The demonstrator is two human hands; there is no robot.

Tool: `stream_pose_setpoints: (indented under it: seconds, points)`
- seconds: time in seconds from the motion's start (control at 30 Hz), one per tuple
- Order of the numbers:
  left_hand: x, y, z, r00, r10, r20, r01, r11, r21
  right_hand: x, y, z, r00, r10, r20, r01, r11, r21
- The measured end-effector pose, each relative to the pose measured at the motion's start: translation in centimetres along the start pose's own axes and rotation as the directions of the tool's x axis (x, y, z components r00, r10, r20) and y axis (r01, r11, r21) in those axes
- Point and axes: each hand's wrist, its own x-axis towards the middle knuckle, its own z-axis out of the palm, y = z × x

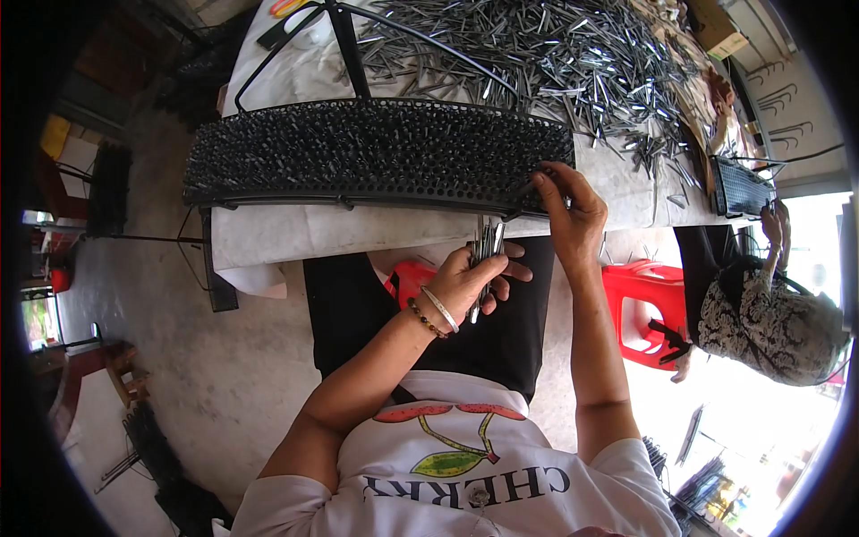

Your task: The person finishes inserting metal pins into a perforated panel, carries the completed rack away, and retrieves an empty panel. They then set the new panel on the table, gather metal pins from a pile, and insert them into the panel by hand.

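Observation:
My left hand point(481, 279) is closed round a bundle of thin metal strips point(486, 242), held below the front edge of the table over my lap. A long black perforated rack point(295, 199) stands on the table before me, its holes densely filled with small dark pieces over most of its length. Near the front right, a row of bare holes shows. At the rack's right end, my right hand point(577, 210) has thumb and forefinger pinched together against the holes. What lies between those fingertips is too small to make out.
Behind the rack, a wide heap of loose metal strips point(555, 63) covers the white-clothed table point(304, 234). On the right, another person's hands point(777, 224) are by a smaller black rack point(743, 190). A red stool point(640, 309) stands below. Scissors with orange handles point(286, 7) lie at the back left.

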Motion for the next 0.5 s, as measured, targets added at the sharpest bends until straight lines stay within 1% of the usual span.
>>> stream_pose_setpoints:
  seconds: [0.07,0.17,0.27,0.37,0.47,0.5]
  points:
    - [0.0,0.0,0.0,1.000,-0.005,-0.004,0.005,1.000,0.001,0.3,0.1,-0.3,0.996,-0.076,0.037,0.077,0.997,-0.031]
    - [-0.1,0.0,0.1,1.000,-0.006,-0.005,0.006,1.000,0.010,0.7,-0.1,-0.7,0.989,-0.122,0.087,0.129,0.988,-0.083]
    - [0.0,-0.1,0.1,1.000,-0.013,0.000,0.013,1.000,-0.004,0.6,1.0,-0.6,0.995,-0.049,0.092,0.046,0.998,0.037]
    - [0.0,0.0,0.1,1.000,-0.013,-0.003,0.013,1.000,0.003,0.6,1.0,-0.6,0.995,0.015,0.099,-0.024,0.996,0.088]
    - [0.0,-0.1,0.1,1.000,-0.010,-0.002,0.010,1.000,0.000,0.6,1.4,-0.7,0.992,0.000,0.126,-0.013,0.995,0.099]
    - [0.0,-0.1,0.1,1.000,-0.009,-0.003,0.009,1.000,0.000,0.6,1.3,-0.7,0.992,-0.026,0.122,0.017,0.997,0.075]
